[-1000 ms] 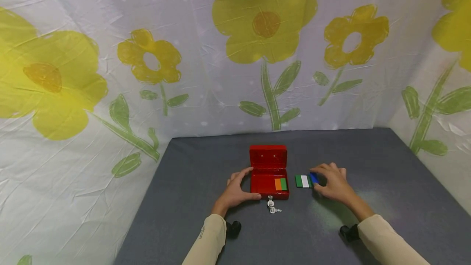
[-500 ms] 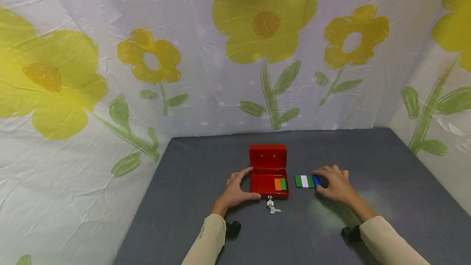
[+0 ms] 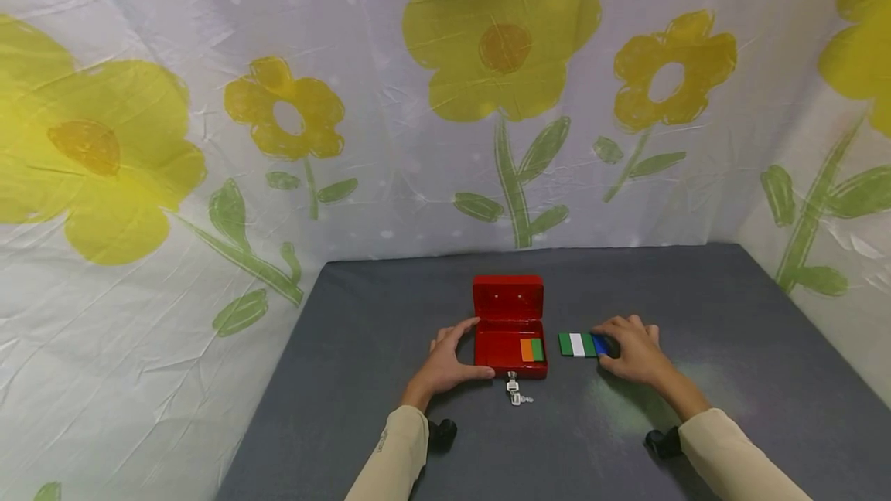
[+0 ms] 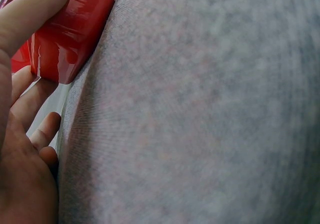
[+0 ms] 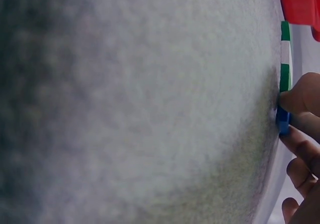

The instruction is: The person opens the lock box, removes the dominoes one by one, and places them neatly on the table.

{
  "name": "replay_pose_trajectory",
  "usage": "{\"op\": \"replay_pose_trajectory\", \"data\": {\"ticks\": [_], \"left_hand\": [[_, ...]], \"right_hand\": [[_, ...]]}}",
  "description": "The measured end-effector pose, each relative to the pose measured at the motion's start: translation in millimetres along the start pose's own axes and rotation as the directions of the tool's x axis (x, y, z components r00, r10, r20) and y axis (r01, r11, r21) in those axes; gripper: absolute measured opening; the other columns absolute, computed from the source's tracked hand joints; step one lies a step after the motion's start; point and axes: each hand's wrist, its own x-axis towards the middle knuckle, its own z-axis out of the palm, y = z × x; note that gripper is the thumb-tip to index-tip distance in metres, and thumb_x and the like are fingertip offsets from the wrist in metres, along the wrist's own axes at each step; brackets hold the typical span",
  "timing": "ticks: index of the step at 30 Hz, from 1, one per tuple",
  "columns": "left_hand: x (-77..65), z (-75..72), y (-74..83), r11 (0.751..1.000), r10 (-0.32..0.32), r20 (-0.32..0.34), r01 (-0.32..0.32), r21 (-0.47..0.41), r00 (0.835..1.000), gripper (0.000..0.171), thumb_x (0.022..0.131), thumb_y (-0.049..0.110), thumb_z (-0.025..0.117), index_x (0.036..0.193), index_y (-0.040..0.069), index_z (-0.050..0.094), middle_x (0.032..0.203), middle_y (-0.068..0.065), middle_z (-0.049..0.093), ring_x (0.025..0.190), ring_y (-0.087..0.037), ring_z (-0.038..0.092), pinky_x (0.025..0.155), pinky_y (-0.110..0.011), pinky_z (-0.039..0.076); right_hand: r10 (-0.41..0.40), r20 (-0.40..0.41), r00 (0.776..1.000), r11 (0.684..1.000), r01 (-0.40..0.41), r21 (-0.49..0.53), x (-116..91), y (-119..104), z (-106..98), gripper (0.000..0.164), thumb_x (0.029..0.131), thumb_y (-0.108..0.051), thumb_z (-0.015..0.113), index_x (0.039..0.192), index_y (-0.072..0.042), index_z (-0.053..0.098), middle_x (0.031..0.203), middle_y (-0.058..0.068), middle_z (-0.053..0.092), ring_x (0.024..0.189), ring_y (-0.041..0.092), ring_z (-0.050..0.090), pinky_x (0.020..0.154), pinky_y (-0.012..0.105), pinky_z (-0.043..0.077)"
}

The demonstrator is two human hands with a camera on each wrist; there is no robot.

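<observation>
A small red cash box (image 3: 497, 348) stands with its lid (image 3: 507, 298) raised. My left hand (image 3: 445, 362) grips its left side, thumb at the front corner and forefinger at the back. Inside the box, at the front right, lies an orange and green piece (image 3: 531, 350). To the right of the box a flat green, white and green striped piece (image 3: 577, 345) lies on the table. My right hand (image 3: 632, 350) pinches a blue piece (image 5: 283, 120) between thumb and fingers, right at the striped piece's right end. In the head view, the fingers partly cover the blue piece.
A metal lock with keys (image 3: 515, 391) hangs from the box front onto the dark grey tabletop (image 3: 557, 447). Behind the table hangs a white cloth (image 3: 390, 176) printed with yellow flowers. Each wrist wears a black device (image 3: 663, 443).
My right hand has shifted slightly right with the blue piece, and more of the striped piece's right green band shows. The left hand and the box have stayed in place.
</observation>
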Motion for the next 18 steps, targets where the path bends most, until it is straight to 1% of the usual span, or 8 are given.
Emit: {"op": "replay_pose_trajectory", "data": {"ticks": [5, 9, 14, 18], "left_hand": [[0.4, -1.4, -0.5, 1.000, 0.007, 0.001, -0.007, -0.006, 1.000, 0.097, 0.069, 0.053, 0.090, 0.152, 0.044, 0.040, 0.155, -0.006, 0.039, 0.141, -0.031, 0.033, 0.111, -0.065, 0.038], [1.1, -0.2, -1.9, 1.000, 0.001, -0.006, -0.001, -0.005, 1.000, 0.096, 0.070, 0.053, 0.090, 0.152, 0.045, 0.040, 0.155, -0.006, 0.039, 0.140, -0.030, 0.033, 0.111, -0.065, 0.039], [-0.1, 0.6, -1.6, 1.000, 0.007, -0.010, -0.007, -0.010, 1.000, 0.095, 0.070, 0.051, 0.090, 0.152, 0.045, 0.041, 0.154, -0.007, 0.040, 0.140, -0.031, 0.034, 0.110, -0.065, 0.039], [-2.3, 0.2, 0.3, 1.000, 0.017, -0.008, -0.017, -0.005, 1.000, 0.096, 0.070, 0.051, 0.090, 0.152, 0.043, 0.041, 0.153, -0.008, 0.041, 0.139, -0.032, 0.035, 0.108, -0.065, 0.041]], "right_hand": [[0.008, 0.015, 1.000, 1.000, -0.008, 0.002, 0.9, -0.1, -0.8, 0.045, 0.078, -0.013, 0.079, 0.121, -0.004, 0.071, 0.119, 0.018, 0.068, 0.096, 0.030, 0.049, 0.075, 0.043, 0.020], [0.005, 0.004, 1.000, 1.000, -0.005, 0.023, 1.6, -0.5, -1.0, 0.047, 0.078, -0.012, 0.078, 0.123, -0.005, 0.070, 0.120, 0.017, 0.067, 0.097, 0.029, 0.048, 0.075, 0.043, 0.019], [-0.029, -0.064, 0.997, 0.998, 0.033, 0.058, 0.4, -2.6, -0.2, 0.048, 0.078, -0.008, 0.073, 0.125, -0.005, 0.069, 0.119, 0.014, 0.068, 0.092, 0.022, 0.044, 0.074, 0.040, 0.016], [-0.076, -0.136, 0.988, 0.994, 0.085, 0.066, 1.8, -9.3, 0.0, 0.047, 0.080, -0.007, 0.072, 0.126, -0.003, 0.068, 0.116, 0.013, 0.069, 0.088, 0.017, 0.040, 0.073, 0.038, 0.014]]}}
